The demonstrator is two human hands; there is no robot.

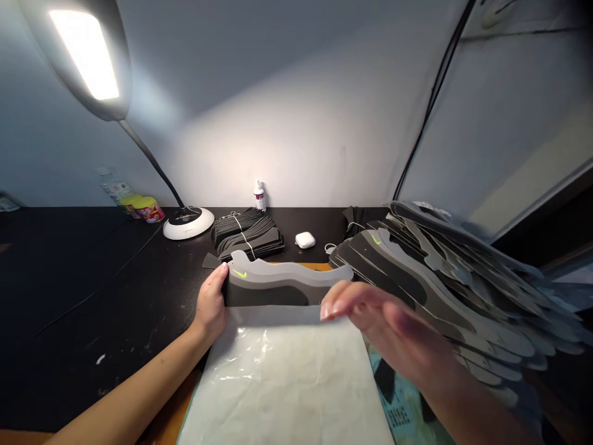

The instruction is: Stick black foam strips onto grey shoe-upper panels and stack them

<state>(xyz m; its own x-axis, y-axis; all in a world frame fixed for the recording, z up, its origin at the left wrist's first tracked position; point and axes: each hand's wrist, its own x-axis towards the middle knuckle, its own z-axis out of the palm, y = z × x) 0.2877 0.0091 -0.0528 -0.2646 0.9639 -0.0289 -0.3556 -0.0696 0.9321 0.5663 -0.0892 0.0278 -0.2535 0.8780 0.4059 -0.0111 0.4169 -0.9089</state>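
A grey and black shoe-upper piece [278, 281] with a small neon-green swoosh stands tilted up at the far end of a white plastic-covered board [296, 377]. My left hand [212, 303] pinches its left end, thumb on the front face; the other fingers are hidden behind. Near the right end of the piece hovers my right hand [384, 321], slightly blurred, with fingers stretched and bent a little and nothing visible in them. To the right fans out a big pile of similar shoe-upper pieces [417, 278].
Behind the board lie a bundle of dark pieces [248, 232] tied with a band, a white earbud case [304, 240] and a small white bottle [259, 196]. A lit desk lamp [189, 222] and a yellow-lidded tub [151, 210] stand at the left. Cables [430, 102] run down the wall.
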